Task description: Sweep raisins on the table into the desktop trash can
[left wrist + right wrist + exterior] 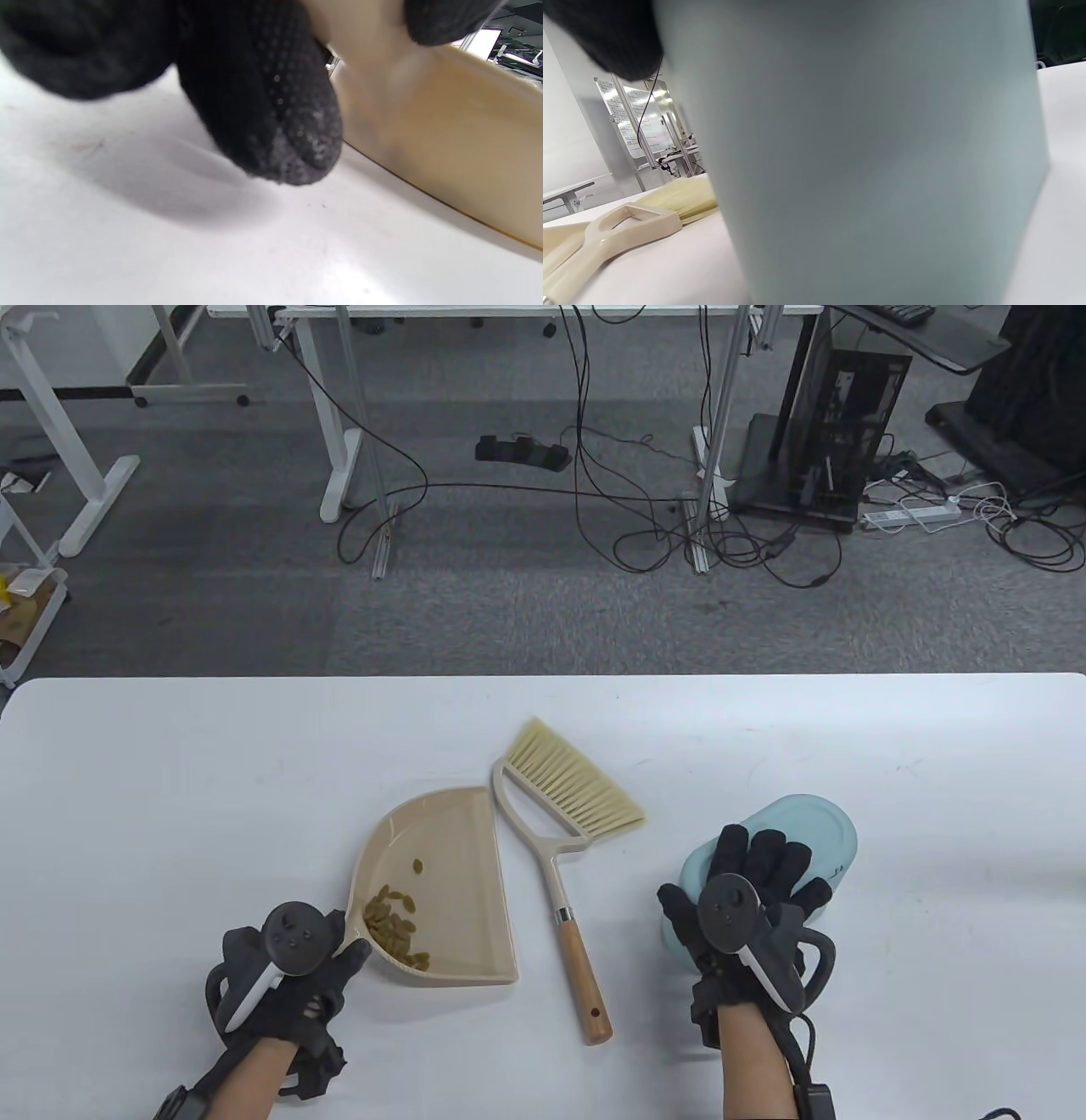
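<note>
A beige dustpan (441,891) lies on the white table (170,780) with a heap of raisins (392,929) in its near corner. My left hand (293,959) grips the dustpan's near end; the left wrist view shows a fingertip (275,118) beside the pan's wall (445,140). A hand broom (560,848) with pale bristles and a wooden handle lies right of the pan. A pale blue desktop trash can (806,836) stands at the right. My right hand (755,891) rests flat on its lid. The can's side (874,161) fills the right wrist view.
The broom's head (628,220) lies just left of the can in the right wrist view. The table's far edge (543,677) runs across the middle of the table view, with floor, desk legs and cables beyond.
</note>
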A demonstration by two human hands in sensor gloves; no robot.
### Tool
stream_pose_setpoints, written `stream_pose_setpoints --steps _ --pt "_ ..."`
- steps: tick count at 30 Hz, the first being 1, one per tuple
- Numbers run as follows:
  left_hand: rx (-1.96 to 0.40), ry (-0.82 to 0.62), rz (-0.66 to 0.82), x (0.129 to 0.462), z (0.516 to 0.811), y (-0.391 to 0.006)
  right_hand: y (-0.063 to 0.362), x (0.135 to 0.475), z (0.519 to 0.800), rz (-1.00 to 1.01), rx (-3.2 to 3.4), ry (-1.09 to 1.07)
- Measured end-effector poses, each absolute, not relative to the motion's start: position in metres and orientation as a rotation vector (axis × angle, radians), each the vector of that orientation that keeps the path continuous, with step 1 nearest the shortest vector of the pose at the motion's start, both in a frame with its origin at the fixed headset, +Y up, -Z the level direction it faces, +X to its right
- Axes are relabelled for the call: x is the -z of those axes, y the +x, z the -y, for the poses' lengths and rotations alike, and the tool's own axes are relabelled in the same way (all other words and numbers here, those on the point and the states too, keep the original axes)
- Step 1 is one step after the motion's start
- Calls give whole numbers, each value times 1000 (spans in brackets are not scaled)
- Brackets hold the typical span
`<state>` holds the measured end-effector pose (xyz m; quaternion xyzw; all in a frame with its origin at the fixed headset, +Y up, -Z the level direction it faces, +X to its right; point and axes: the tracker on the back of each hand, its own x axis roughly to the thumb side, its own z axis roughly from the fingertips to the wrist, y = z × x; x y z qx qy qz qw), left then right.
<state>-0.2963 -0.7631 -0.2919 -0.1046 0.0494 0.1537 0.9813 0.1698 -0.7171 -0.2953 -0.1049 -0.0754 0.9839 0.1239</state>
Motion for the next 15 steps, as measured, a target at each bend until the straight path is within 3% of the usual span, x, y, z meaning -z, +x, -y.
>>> stream_pose_setpoints --steps 6,10,15 --pt "-309 -210 -105 292 763 -296 173 294 715 137 -2806 -307" --pt "-306 -208 -105 291 763 -296 179 283 707 384 -2707 -269" --pt "-308 -206 -106 291 763 -296 194 254 678 684 -2497 -175"
